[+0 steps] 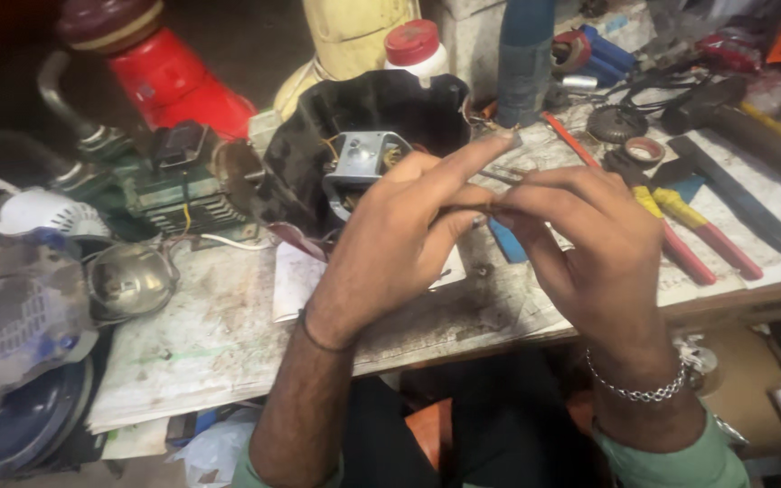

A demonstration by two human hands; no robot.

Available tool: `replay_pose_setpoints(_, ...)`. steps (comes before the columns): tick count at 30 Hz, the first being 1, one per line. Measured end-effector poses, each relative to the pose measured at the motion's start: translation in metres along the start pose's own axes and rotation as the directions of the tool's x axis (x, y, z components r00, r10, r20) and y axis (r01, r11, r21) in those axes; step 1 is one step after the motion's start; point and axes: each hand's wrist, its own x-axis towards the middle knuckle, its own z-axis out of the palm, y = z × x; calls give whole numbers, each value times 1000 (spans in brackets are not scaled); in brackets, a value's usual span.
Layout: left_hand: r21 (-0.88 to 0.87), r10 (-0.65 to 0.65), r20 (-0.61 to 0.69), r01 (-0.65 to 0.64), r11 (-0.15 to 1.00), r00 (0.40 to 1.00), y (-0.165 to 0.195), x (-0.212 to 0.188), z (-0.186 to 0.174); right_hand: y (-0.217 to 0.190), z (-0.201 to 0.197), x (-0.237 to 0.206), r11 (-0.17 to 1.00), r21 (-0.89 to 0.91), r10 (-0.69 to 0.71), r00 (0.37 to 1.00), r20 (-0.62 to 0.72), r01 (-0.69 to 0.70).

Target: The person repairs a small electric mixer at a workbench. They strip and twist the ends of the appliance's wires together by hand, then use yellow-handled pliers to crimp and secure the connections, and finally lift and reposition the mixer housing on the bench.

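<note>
My left hand (399,244) and my right hand (589,244) meet above the front of the workbench. Together their fingertips pinch a thin wire or small part (496,178) that stays mostly hidden between the fingers. The left index finger points up and to the right. Just behind the left hand stands a black wavy-edged housing (368,113) with a grey metal motor block (363,158) and thin wires inside it.
The paper-covered bench (219,334) is cluttered. Red-and-yellow-handled pliers (689,230) and a black file lie at right, with tape rolls and a gear behind. A red canister (169,77), a green motor and a white fan cover sit at left.
</note>
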Motion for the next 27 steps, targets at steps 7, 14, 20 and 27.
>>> replay_pose_setpoints(7,30,8,-16,-8,1000,1000,2,1,1,1,-10,-1,999,-4,-42,998,39,42)
replay_pose_setpoints(14,8,-81,24,81,997,996,4,1,1,7,-3,-4,999,47,7,999,45,-9)
replay_pose_setpoints(20,136,33,-13,-31,990,999,8,7,-2,8,1,-8,939,234,228,965,128,-253)
replay_pose_setpoints(27,-258,-63,-447,-62,964,892,11,-11,-5,18,-3,-3,978,89,149,935,323,-187)
